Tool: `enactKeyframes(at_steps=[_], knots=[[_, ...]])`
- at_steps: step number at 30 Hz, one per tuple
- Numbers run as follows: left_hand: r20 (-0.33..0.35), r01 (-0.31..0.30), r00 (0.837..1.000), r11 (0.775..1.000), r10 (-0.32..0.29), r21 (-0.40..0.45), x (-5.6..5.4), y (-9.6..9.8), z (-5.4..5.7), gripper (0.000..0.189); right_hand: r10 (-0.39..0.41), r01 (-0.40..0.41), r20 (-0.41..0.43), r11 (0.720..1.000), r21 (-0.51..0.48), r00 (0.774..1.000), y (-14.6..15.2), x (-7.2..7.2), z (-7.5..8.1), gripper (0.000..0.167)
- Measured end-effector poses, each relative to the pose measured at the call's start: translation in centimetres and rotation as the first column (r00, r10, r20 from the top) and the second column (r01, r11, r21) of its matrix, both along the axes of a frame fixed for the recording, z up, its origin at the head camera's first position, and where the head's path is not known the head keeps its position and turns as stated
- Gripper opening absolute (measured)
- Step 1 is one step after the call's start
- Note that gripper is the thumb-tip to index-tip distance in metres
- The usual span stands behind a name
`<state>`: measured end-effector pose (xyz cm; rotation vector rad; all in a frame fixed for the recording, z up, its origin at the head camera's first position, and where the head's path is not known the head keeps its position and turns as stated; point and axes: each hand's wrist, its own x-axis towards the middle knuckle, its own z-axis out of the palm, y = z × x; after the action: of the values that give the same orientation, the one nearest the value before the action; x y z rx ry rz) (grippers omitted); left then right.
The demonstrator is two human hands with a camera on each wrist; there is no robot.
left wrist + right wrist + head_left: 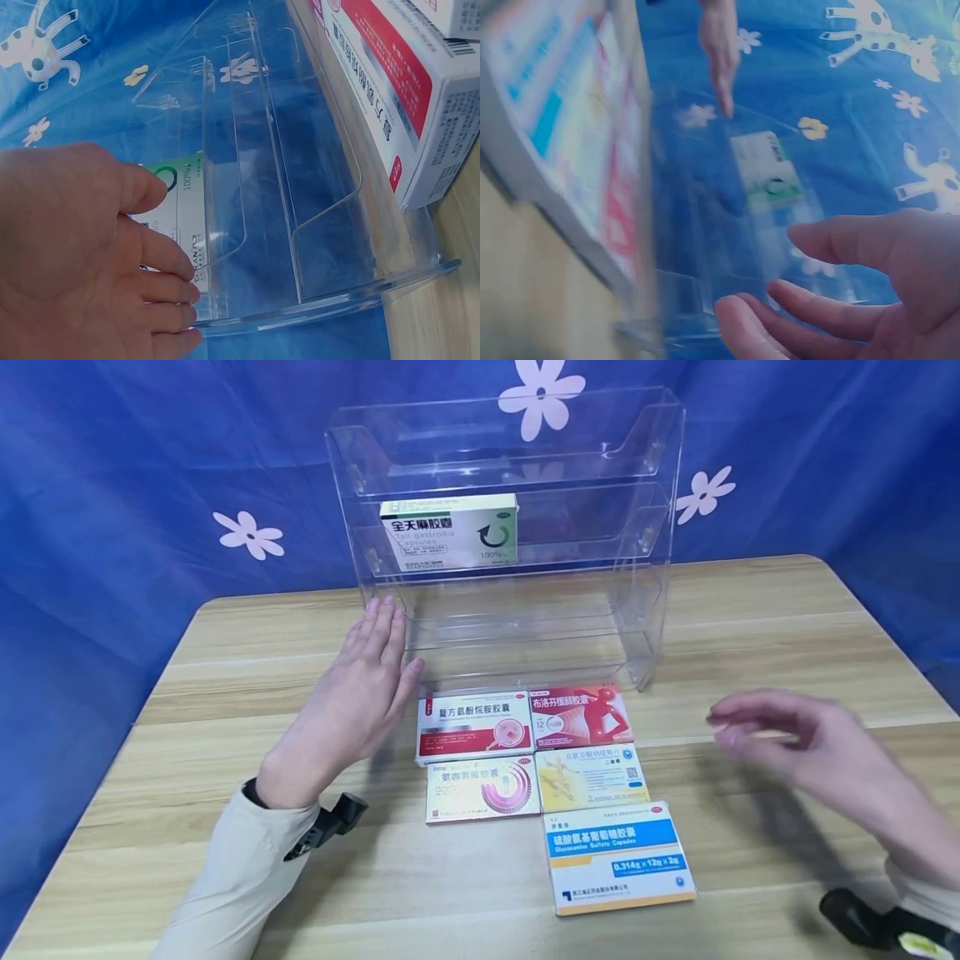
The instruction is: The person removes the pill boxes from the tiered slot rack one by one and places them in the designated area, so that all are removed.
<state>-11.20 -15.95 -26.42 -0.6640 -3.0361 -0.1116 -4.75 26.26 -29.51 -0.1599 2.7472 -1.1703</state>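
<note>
My left hand [363, 685] has its fingers straight, fingertips right at the left side of a clear acrylic rack [645, 635]. A green and white capsule box [450, 535] stands in the rack's middle tier, toward the left. Over the table at the right, my right hand [817, 743] is blurred, fingers loosely bent with nothing between them. In front of the rack lie a red and white box [474, 725], a red box [581, 716], a silvery box with pink rings [482, 787], a pale yellow box [592, 777] and a blue and white glucosamine box [618, 858].
The wooden table [787, 635] carries the rack near its back edge. A blue curtain [135, 468] with white flowers hangs behind it. The boxes lie close together between the two hands, the glucosamine box nearest the front.
</note>
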Motion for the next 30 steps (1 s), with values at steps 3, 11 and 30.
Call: enactKeyframes(at_steps=[3,11,30], knots=[[-0.001,0.001,1.000,1.000,-0.001,0.005,0.0,-0.1,-0.1,0.062,-0.081,0.082,-0.013,0.996,0.038,0.997,-0.1,-1.3,1.6,0.037],[0.000,-0.003,1.000,1.000,0.003,0.011,0.0,-0.1,-0.2,0.063,-0.075,0.073,-0.091,0.997,-0.025,0.993,-3.8,-4.2,4.0,0.038],[0.007,-0.006,1.000,1.000,0.006,-0.006,-0.1,-0.2,0.0,0.063,0.037,-0.155,-0.385,0.947,-0.280,0.922,-11.8,-10.9,7.0,0.029]])
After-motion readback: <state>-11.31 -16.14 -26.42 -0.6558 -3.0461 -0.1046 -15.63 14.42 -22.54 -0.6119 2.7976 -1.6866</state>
